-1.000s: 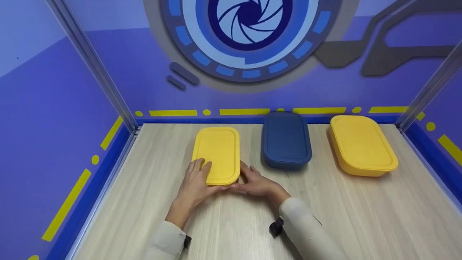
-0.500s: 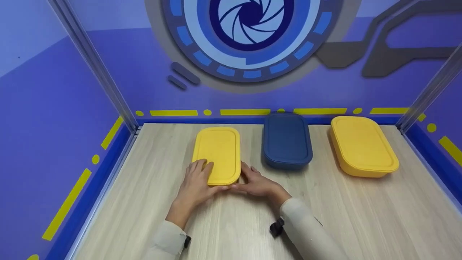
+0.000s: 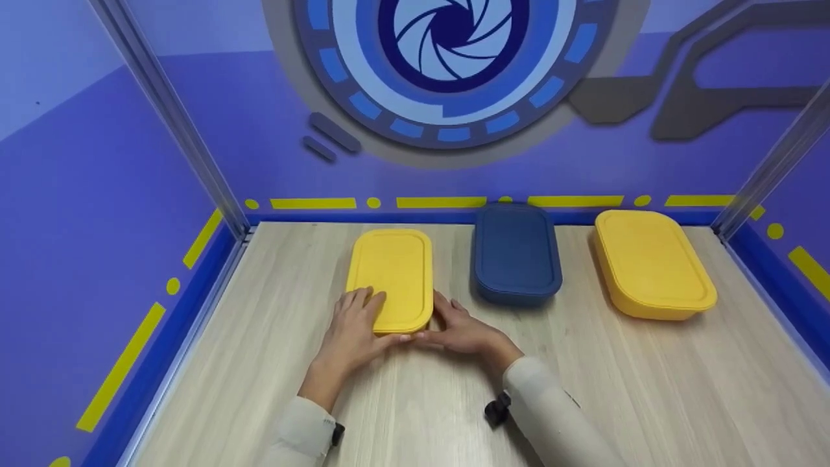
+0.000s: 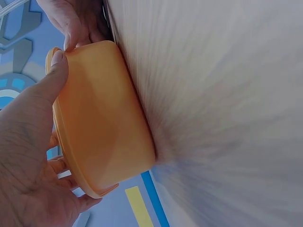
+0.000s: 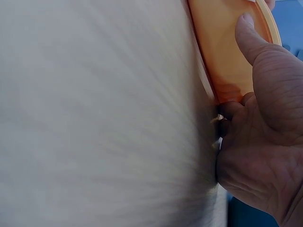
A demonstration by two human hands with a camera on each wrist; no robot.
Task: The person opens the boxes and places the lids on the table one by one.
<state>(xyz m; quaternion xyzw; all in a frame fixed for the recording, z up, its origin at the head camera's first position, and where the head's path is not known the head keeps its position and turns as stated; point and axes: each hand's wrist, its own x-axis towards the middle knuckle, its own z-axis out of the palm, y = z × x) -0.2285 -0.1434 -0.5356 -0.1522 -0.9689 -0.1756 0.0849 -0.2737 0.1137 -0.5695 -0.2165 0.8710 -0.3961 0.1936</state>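
A yellow lunch box (image 3: pixel 395 259) with a rounded rectangular lid sits left of centre on the table. My left hand (image 3: pixel 350 334) grips its near left corner, fingers over the lid and thumb along the near edge. In the left wrist view that thumb lies at the rim of the lid (image 4: pixel 64 137), above the box's plain side wall (image 4: pixel 104 113). Around the near right corner, my right hand (image 3: pixel 465 331) holds the box, thumb in front and fingers along the right side. The right wrist view has its thumb against the front wall (image 5: pixel 222 52).
To the right stands a dark blue lidded box (image 3: pixel 515 253), close to the back wall. Farther right is a second, larger yellow box (image 3: pixel 655 259), set at a slant. Printed blue panels (image 3: pixel 214 130) enclose the wooden table (image 3: pixel 415 415) at the back and sides.
My left fingers have shifted very slightly to the right on the lid. Both hands keep their hold, and the boxes stay in place; the head view has drifted a little.
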